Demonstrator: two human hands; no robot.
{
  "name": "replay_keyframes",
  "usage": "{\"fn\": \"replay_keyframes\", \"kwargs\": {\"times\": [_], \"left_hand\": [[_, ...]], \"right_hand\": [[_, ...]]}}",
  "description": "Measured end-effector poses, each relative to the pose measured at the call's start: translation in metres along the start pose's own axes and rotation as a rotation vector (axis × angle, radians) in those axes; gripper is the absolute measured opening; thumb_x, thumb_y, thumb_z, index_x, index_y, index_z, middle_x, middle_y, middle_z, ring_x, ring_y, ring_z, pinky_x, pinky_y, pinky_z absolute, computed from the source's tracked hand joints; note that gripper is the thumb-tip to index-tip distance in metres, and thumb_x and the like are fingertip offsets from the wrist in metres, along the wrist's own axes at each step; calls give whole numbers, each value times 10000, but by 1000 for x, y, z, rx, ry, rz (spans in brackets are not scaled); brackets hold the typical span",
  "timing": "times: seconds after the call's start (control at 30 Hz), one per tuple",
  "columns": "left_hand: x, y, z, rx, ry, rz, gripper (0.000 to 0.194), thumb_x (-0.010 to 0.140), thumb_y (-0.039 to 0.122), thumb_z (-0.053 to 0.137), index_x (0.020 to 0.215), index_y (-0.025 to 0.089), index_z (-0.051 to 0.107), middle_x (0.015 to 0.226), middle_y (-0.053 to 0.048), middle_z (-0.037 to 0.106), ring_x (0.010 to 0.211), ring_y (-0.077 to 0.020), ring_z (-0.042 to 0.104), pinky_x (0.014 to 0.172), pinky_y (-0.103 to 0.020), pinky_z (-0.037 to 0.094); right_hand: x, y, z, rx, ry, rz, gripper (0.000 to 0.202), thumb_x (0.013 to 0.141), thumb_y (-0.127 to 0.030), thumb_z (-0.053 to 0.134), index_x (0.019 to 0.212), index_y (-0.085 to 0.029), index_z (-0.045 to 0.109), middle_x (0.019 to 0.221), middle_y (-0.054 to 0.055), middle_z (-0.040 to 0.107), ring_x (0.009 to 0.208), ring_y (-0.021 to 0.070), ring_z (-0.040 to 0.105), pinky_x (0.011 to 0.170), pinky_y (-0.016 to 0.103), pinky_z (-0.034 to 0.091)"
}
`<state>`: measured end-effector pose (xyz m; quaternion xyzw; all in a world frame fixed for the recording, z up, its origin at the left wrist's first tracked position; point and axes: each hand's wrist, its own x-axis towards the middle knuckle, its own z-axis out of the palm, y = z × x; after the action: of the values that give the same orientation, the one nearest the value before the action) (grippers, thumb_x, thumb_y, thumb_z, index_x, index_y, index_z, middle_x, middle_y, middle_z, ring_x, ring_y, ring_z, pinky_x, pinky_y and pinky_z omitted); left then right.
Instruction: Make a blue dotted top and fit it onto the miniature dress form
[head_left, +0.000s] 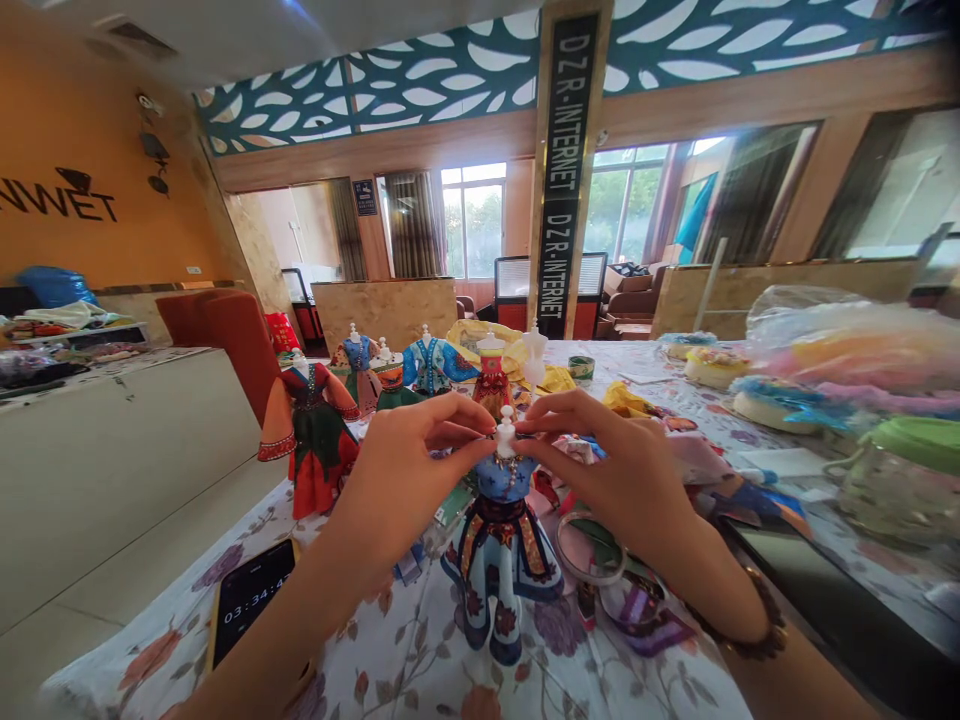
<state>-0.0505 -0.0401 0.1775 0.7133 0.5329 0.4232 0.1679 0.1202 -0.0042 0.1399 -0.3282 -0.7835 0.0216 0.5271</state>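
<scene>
A small white dress form (pixel 507 436) with a knobbed top stands upright on the table in front of me. It wears a light-blue top (pixel 504 482) and a blue-and-white skirt (pixel 501 570) with dark, patterned panels. A beaded strand (pixel 513 468) hangs down the chest from the neck. At the left side of that neck, my left hand (pixel 427 450) is closed in a pinch. My right hand (pixel 604 450) pinches in the same way on the right side. Whatever sits between the fingertips of either hand is too small to make out.
Behind stand several dressed forms, including one in a red-and-green robe (pixel 309 430), and a bare white form (pixel 535 358). A phone (pixel 251 600) lies left, a dark tablet-like slab (pixel 810 590) right. Tape rolls (pixel 591 548), fabric scraps and a green-lidded jar (pixel 904 480) are at the right.
</scene>
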Motion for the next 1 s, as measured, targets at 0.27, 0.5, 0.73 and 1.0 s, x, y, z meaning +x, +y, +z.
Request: {"fn": "replay_keyframes", "kwargs": {"times": [0.27, 0.5, 0.73, 1.0], "left_hand": [[-1, 1, 2, -32, 12, -18, 41, 753, 260, 664, 772, 228, 647, 789, 31, 737, 723, -158, 698, 619, -217, 527], [0, 0, 3, -32, 23, -20, 56, 726, 230, 691, 751, 213, 644, 774, 27, 732, 705, -151, 698, 636, -211, 530], [-1, -1, 3, -27, 26, -27, 47, 730, 220, 685, 760, 223, 648, 776, 45, 729, 741, -138, 698, 702, -202, 525], [1, -3, 2, -57, 16, -37, 63, 730, 220, 685, 778, 224, 645, 806, 37, 732, 761, -144, 699, 729, -218, 530]], "right_hand": [[-1, -1, 0, 32, -12, 2, 181, 762, -184, 697, 872, -256, 574, 814, -54, 729, 779, 155, 709, 694, 226, 537], [0, -2, 0, 19, -3, -14, 182, 751, -160, 701, 860, -246, 582, 809, -47, 731, 762, 154, 709, 684, 223, 534], [0, -2, -1, -14, 2, -49, 170, 761, -151, 685, 863, -240, 582, 801, -49, 732, 760, 157, 710, 657, 216, 535], [2, -1, 0, 29, -18, -17, 209, 746, -120, 698, 863, -239, 571, 803, -65, 727, 744, 128, 707, 677, 197, 530]]}}
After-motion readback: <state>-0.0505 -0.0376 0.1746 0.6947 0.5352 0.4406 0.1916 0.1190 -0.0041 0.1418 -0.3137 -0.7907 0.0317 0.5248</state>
